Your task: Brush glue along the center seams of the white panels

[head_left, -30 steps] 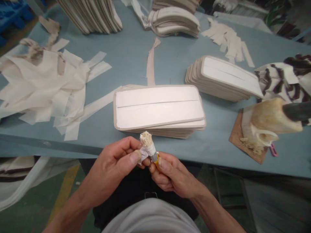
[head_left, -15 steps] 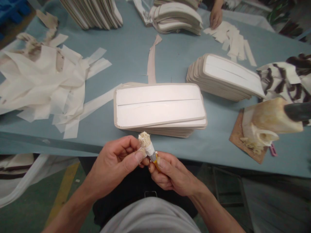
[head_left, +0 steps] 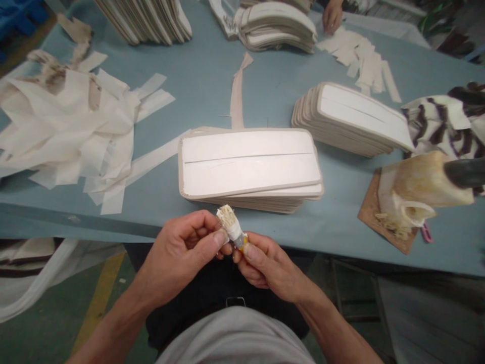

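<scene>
My right hand grips the yellow handle of a stubby brush, whose pale, caked bristles point up and to the left. White wrapping covers its neck above a grey metal band. The thumb and fingers of my left hand are pinched against the side of this wrapping; whether they hold a loose end of it I cannot make out. Just beyond both hands lies a stack of white rectangular panels with beige edges, its top panel slightly turned from the one below.
Loose pale fabric strips heap at the left. A second panel stack stands right of centre. A stained glue container with a dark handle sits on a brown board. Across the table, another person's hand is near cut strips.
The brush has turned slightly in my fingers, and less of its yellow handle shows. Both hands stay in nearly the same place.
</scene>
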Available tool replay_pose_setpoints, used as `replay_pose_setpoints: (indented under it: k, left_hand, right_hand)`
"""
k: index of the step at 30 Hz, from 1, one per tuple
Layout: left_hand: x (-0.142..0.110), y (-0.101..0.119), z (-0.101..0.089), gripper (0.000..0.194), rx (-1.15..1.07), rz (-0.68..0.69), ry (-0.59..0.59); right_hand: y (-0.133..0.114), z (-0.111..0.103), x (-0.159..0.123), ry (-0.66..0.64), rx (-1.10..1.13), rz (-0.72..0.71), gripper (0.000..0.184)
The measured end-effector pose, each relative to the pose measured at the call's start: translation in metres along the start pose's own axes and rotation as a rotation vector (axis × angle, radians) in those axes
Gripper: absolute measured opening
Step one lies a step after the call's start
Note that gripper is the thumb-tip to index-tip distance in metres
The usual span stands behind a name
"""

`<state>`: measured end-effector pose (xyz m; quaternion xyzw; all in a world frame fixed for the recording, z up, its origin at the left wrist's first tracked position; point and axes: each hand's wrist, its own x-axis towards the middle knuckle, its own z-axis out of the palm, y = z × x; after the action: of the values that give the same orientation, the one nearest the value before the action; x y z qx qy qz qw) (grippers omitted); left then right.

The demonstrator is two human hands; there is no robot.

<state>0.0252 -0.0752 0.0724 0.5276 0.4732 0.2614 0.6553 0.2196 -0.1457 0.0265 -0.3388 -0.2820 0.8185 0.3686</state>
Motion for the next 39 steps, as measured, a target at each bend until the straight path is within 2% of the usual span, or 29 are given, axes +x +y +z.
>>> replay_pose_setpoints:
  k: [8, 12, 17, 21, 28, 34, 39]
  left_hand:
    - [0.001, -0.008, -0.002, 0.025, -0.059, -0.031, -0.099]
    - [0.003, -0.015, -0.004, 0.033, -0.167, -0.042, -0.163]
    - [0.001, -0.020, -0.003, 0.043, -0.316, -0.118, -0.199]
    - [0.001, -0.020, -0.001, 0.042, -0.349, -0.126, -0.180]
    - [0.003, -0.024, 0.000, 0.036, -0.275, -0.082, -0.117]
    - [0.001, -0.015, 0.001, 0.027, -0.120, -0.041, -0.058]
    - [-0.003, -0.004, 0.005, 0.022, 0.042, 0.018, 0.057]
  right_hand:
    - [-0.002, -0.003, -0.002, 0.011, -0.057, -0.008, 0.056]
    - [-0.001, -0.006, -0.004, 0.002, -0.074, -0.014, 0.057]
    - [0.001, -0.008, -0.005, -0.053, -0.044, -0.021, 0.053]
    - [0.001, -0.008, -0.002, -0.033, -0.069, -0.022, 0.055]
    - [0.002, -0.006, 0.001, 0.048, -0.166, -0.052, 0.058]
    - [0.003, -0.002, 0.002, 0.079, -0.196, -0.093, 0.057]
    - [0.004, 0.003, -0.001, 0.127, -0.207, -0.092, 0.057]
